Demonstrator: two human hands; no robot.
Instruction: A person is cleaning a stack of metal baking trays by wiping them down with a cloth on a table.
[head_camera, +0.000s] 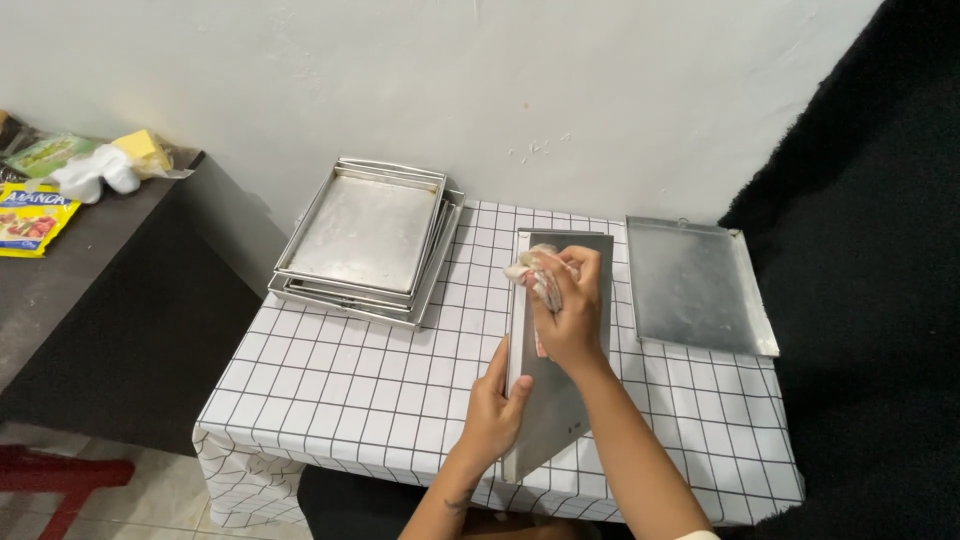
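Table: we see a small table under a white cloth with a black grid pattern (350, 385), set against a pale wall.
Stack: several square, rimmed, dull silver metal baking trays (368, 238) lie nested flat at the table's far left corner.
Flat tray: one more shallow rectangular silver metal tray (695, 285) lies alone at the far right, well apart from the stack, its right edge near the table's edge.
Held tray: the rectangular silver metal tray in our hands (555, 400) stands tilted on its long edge in the middle of the table, between the stack and the flat tray, its lower edge resting on the cloth.
Left hand: our left hand (495, 410) clasps the tray's left rim, fingers wrapped round it and thumb up along the metal.
Right hand: our right hand (572, 305) is closed on a crumpled white rag with reddish marks (530, 270), pressing it to the tray's upper part.
Side counter: a dark counter (70, 270) at the left carries what seem to be packets and a white cloth, too small to tell apart.
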